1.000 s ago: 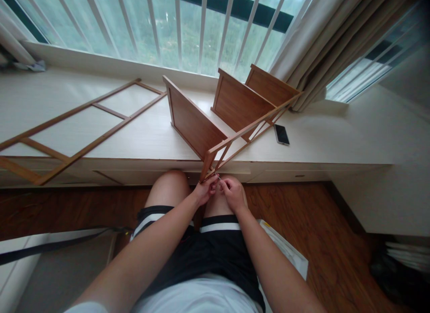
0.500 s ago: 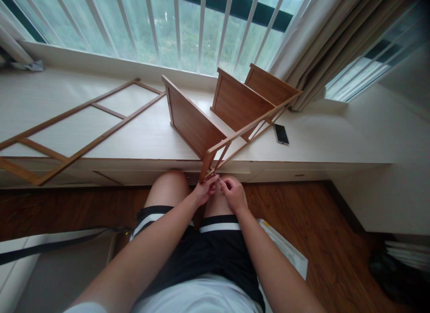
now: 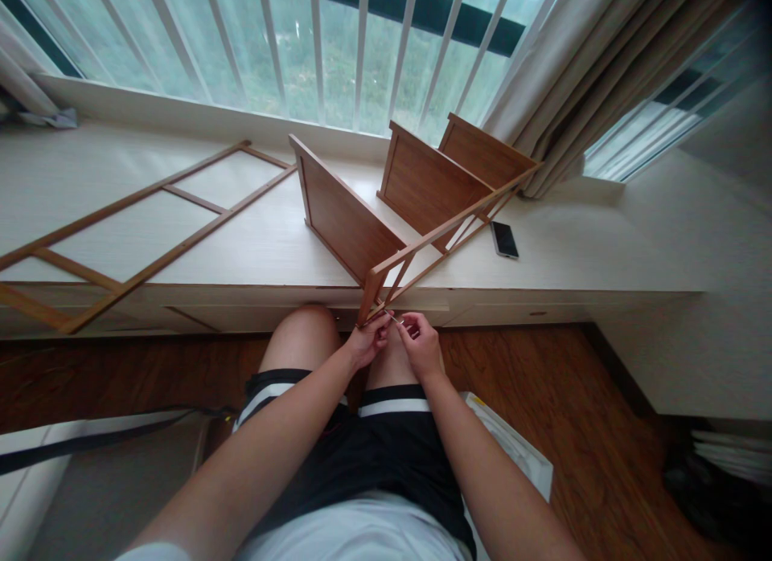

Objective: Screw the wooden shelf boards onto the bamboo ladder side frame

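Note:
A brown wooden shelf unit (image 3: 434, 241) lies on its side on the white ledge, its several boards standing up from a ladder-like side frame. Its near end juts past the ledge edge over my knees. My left hand (image 3: 370, 343) is closed around that near corner. Just to the right, my right hand (image 3: 418, 341) pinches a thin metal tool (image 3: 394, 318), perhaps a hex key, whose tip points at the frame by my left fingers. The exact contact point is too small to make out.
A second ladder-like wooden frame (image 3: 181, 243) lies on the ledge (image 3: 265, 251) at left, overhanging its edge. A phone (image 3: 505, 239) rests right of the shelf unit. Behind are barred windows and a curtain (image 3: 560, 79). A white flat box (image 3: 512, 448) is on the floor beside my right leg.
The fingers of my right hand have shifted and loosened slightly around the thin metal tool, which shows a little more. My left hand and the shelf unit stay in place.

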The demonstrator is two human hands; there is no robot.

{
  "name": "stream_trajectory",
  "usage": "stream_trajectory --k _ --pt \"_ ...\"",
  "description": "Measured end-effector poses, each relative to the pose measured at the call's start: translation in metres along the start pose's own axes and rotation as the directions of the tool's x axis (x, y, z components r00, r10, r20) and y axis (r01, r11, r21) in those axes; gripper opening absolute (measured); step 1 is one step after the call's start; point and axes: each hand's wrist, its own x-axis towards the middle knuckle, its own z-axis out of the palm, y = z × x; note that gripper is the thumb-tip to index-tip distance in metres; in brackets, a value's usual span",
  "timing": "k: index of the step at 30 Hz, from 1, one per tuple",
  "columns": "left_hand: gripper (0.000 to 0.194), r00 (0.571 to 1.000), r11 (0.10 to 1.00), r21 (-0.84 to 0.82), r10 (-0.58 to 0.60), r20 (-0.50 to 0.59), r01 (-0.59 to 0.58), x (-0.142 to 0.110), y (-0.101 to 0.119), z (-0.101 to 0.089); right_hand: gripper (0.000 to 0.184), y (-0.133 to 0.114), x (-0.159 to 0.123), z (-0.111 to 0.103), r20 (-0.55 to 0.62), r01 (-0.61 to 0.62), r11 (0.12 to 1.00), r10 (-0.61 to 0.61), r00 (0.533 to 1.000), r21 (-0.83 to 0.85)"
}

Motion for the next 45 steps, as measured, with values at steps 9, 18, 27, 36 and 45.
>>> stream_trajectory --k 9,18,27,36,45 --pt "0.036 1.000 1.000 0.002 -0.011 0.005 0.011 0.0010 0.0010 -0.0001 0.022 0.0027 0.0004 0.0010 -0.030 0.018 0.999 -0.019 0.999 -0.040" --pt "0.034 0.999 0.999 -0.039 -0.016 0.036 0.017 0.0022 0.0005 -0.0005 0.022 0.0032 0.0002 0.0007 -0.018 0.024 0.999 -0.025 1.000 -0.037" --pt "0.038 0.999 0.996 -0.083 -0.005 0.053 0.010 0.0005 -0.0003 0.0008 0.022 0.0004 -0.0010 0.0010 -0.008 0.045 0.997 -0.045 0.999 -0.056" --pt "0.036 0.999 0.998 -0.065 0.008 0.038 -0.006 0.0024 -0.0013 -0.0029 0.020 -0.0006 -0.0009 0.0002 0.018 0.061 0.994 -0.060 0.998 -0.090" --pt "0.037 1.000 1.000 -0.017 -0.008 0.030 0.009 0.0017 -0.0002 -0.0038 0.035 -0.0064 -0.0002 -0.0024 0.132 0.078 0.985 -0.058 0.990 -0.157"
